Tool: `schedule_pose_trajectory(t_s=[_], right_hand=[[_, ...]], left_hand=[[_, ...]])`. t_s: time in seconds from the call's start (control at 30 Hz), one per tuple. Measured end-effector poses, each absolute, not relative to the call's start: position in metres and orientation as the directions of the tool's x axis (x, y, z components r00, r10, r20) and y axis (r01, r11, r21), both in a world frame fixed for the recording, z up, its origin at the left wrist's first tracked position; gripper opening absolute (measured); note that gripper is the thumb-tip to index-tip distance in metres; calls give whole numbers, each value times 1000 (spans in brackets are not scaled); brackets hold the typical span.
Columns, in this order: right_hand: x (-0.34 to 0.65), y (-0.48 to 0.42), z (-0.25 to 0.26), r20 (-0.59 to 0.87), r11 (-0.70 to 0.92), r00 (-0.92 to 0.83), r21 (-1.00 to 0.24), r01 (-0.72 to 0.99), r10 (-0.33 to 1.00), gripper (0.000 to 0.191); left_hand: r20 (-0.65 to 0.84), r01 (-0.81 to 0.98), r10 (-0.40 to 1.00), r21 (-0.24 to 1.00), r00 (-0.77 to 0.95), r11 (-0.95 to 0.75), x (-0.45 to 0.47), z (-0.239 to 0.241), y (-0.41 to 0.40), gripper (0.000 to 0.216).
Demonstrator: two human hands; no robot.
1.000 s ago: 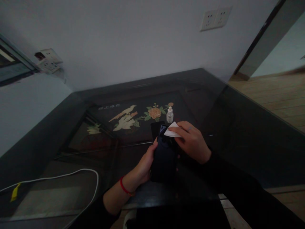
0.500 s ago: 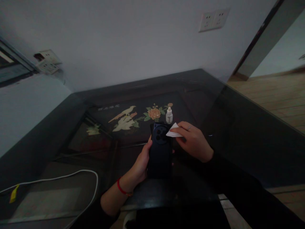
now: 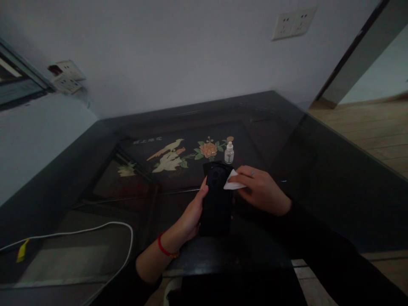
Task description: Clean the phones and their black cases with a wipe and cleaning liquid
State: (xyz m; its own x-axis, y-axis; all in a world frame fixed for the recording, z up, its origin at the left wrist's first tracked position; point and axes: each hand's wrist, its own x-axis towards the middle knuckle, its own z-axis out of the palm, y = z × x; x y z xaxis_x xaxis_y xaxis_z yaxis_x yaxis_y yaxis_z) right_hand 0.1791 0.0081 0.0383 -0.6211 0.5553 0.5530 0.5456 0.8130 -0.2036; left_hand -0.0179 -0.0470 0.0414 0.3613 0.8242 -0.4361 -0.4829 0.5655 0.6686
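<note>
My left hand (image 3: 190,214) grips a dark phone (image 3: 216,199) from its left side, back up, with the round camera ring towards the far end. My right hand (image 3: 261,189) pinches a small folded white wipe (image 3: 232,182) against the phone's upper right edge. A ring shows on one right finger and a red string on my left wrist. A small clear bottle with a white cap (image 3: 228,153) stands just beyond the phone on the dark glass-topped table (image 3: 318,178).
A bird-and-flower inlay (image 3: 178,153) shows under the table's glass. A white cable (image 3: 95,231) with a yellow tag loops at the lower left. Wall sockets (image 3: 291,22) sit above on the white wall, and wooden floor lies to the right.
The wipe slid off the phone's camera end to its right edge, uncovering the camera ring. My left hand shifted the phone slightly. The view moved a little.
</note>
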Motion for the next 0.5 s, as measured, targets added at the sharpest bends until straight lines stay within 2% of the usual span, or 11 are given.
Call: schedule_pose_trajectory(t_s=[0.13,0.33,0.43,0.5], right_hand=[[178,5,41,458,878,-749,-244,413,479,20],[186,13,38,514,740,-557,-277,613,653,27],[186,12,41,445,784,-647,-393,480,619,26],[182,11,43,480,785,-632,-481,391,609,23]], left_hand=[[-440,-513,828,650,347,560,-20,41,-44,59],[-437,-492,810,644,391,586,-18,36,-44,64],[-441,-508,811,632,385,585,-19,36,-44,63],[-420,-530,814,618,402,580,-19,35,-44,63]])
